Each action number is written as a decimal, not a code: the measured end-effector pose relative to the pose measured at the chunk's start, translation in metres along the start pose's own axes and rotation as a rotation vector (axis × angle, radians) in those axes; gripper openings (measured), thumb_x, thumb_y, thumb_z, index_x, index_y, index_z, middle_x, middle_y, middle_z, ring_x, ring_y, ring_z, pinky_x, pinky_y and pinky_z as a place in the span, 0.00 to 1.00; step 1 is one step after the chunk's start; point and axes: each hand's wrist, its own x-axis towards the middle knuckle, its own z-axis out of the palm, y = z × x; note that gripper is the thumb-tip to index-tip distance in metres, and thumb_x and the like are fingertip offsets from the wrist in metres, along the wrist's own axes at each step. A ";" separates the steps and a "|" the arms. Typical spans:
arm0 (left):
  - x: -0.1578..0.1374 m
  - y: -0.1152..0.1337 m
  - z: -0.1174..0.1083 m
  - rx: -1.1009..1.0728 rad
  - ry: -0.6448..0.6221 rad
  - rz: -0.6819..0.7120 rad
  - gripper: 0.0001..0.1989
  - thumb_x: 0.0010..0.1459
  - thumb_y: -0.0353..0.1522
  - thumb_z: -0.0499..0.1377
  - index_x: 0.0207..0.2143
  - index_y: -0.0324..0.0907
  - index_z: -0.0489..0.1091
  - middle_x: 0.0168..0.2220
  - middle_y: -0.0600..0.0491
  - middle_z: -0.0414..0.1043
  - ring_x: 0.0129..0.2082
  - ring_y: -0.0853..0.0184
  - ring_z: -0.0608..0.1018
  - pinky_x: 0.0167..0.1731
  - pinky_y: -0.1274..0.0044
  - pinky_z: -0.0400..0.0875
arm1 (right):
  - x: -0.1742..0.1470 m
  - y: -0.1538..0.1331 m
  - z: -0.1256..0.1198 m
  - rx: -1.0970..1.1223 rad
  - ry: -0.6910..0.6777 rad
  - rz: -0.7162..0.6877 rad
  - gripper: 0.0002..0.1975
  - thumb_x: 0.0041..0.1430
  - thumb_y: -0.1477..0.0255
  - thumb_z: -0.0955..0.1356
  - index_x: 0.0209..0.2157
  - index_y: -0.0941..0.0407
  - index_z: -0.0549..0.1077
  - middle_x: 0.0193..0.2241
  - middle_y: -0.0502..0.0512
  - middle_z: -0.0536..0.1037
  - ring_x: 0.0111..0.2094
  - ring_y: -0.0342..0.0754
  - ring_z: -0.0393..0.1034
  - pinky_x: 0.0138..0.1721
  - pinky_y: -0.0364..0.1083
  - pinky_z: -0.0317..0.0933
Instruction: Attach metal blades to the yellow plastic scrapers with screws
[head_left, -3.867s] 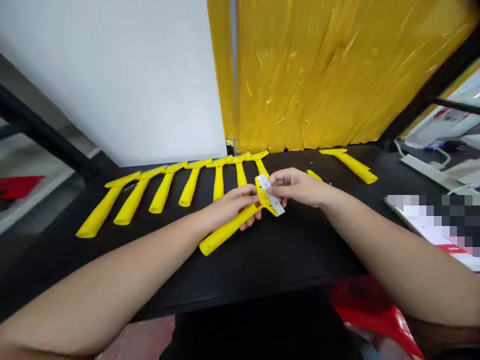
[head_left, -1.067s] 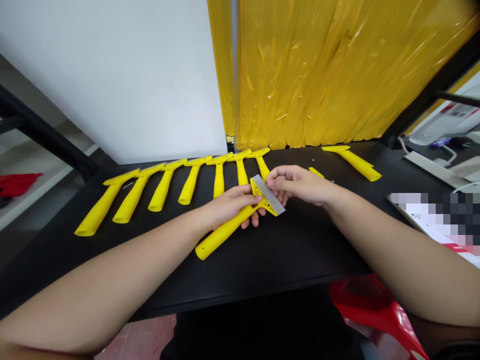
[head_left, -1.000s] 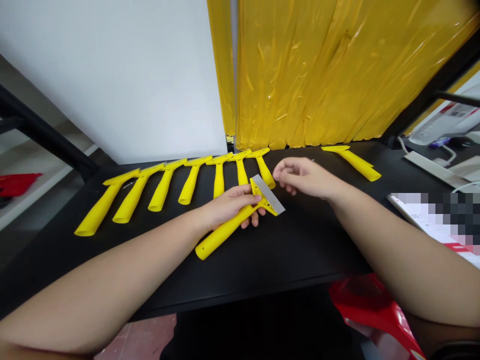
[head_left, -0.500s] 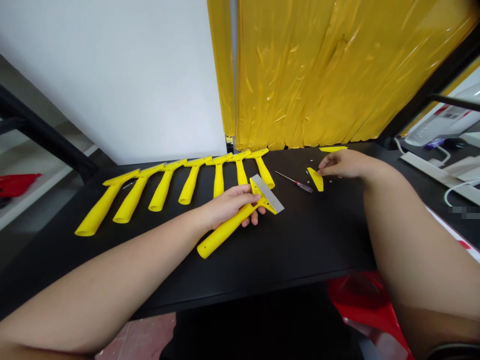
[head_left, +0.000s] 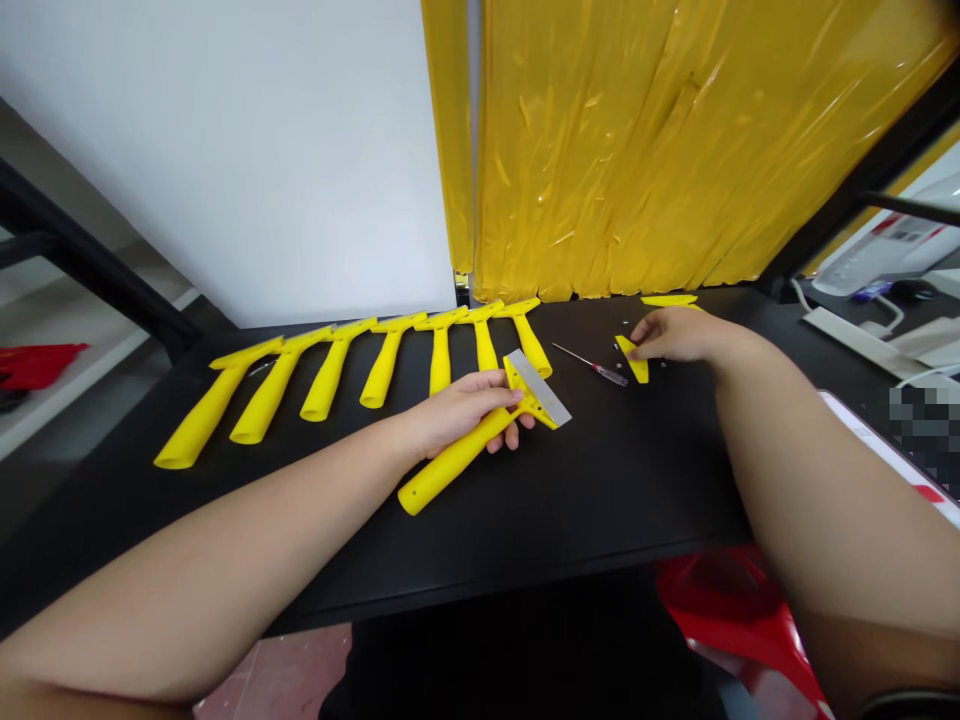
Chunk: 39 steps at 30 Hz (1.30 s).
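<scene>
scraper point(head_left: 466, 452) clamped in left hand point(head_left: 469, 405), blade point(head_left: 540, 388) facing right, hands apart, right hand point(head_left: 667, 335) touching yellow plate point(head_left: 636, 366) at far right, pinch unclear, screwdriver point(head_left: 590, 364) just left.

Soft, fairly even light covers the middle of the frame. Glare streaks the wrinkled yellow sheeting point(head_left: 637, 150) at upper right, and bright highlights line the red plastic point(head_left: 731, 610) at lower right. The metal blade point(head_left: 540, 388) near centre has a dull grey sheen. Bottom centre sinks to near-black. Wide-angle distortion stretches both forearms point(head_left: 225, 555) toward the lower corners; clutter at the far left and right looks soft, and blocky pixelation covers a patch at the right edge.
</scene>
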 end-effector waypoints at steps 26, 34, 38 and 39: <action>0.002 -0.002 -0.001 -0.014 0.031 0.000 0.05 0.69 0.30 0.58 0.45 0.37 0.70 0.36 0.49 0.79 0.25 0.70 0.82 0.18 0.83 0.71 | -0.077 -0.116 0.033 1.209 -0.001 -0.439 0.19 0.44 0.69 0.83 0.28 0.55 0.72 0.26 0.48 0.75 0.27 0.41 0.71 0.30 0.42 0.72; 0.002 -0.004 -0.001 -0.035 0.034 0.030 0.06 0.69 0.31 0.58 0.45 0.38 0.70 0.36 0.49 0.79 0.25 0.70 0.82 0.19 0.83 0.72 | -0.081 -0.129 0.058 0.949 -0.029 -0.425 0.23 0.47 0.63 0.82 0.23 0.56 0.68 0.21 0.47 0.74 0.22 0.38 0.63 0.22 0.40 0.54; 0.002 -0.004 -0.002 -0.040 0.042 0.033 0.06 0.70 0.31 0.58 0.45 0.38 0.70 0.37 0.49 0.79 0.25 0.70 0.82 0.20 0.82 0.72 | -0.083 -0.129 0.058 0.919 -0.120 -0.418 0.19 0.47 0.66 0.82 0.32 0.55 0.72 0.20 0.44 0.73 0.20 0.39 0.62 0.19 0.39 0.53; 0.002 -0.004 -0.002 -0.040 0.045 0.032 0.06 0.70 0.31 0.58 0.45 0.38 0.70 0.37 0.49 0.79 0.25 0.70 0.82 0.20 0.82 0.72 | -0.083 -0.130 0.058 0.919 -0.138 -0.416 0.19 0.47 0.67 0.82 0.33 0.55 0.72 0.21 0.44 0.73 0.20 0.39 0.63 0.19 0.39 0.55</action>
